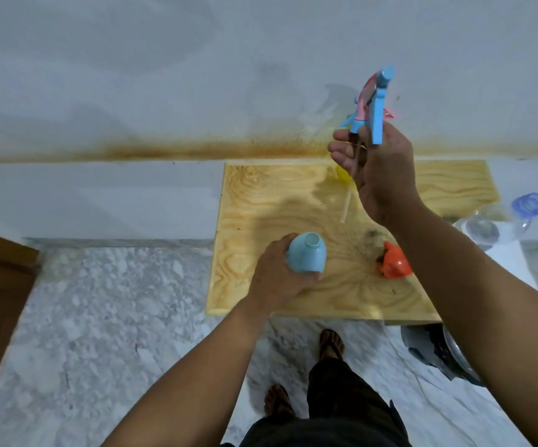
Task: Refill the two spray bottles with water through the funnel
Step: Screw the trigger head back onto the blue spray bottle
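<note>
My left hand [280, 279] grips the open blue bottle [306, 253] upright; my right hand [377, 169] holds its spray head [370, 104] lifted above, tube hanging; the funnel, possibly yellow, sits behind.

A light blue spray bottle [306, 257] stands upright near the front left of a wooden desk [261, 195], its neck open and uncapped, the left hand [280, 279] wrapped around its body. Its blue-and-pink trigger sprayer head [372, 104] is raised high above the desk's far side in the right hand [377, 175], a thin dip tube [346, 206] hanging below. An orange bottle [395, 261] sits to the right, partly hidden by the forearm.
</note>
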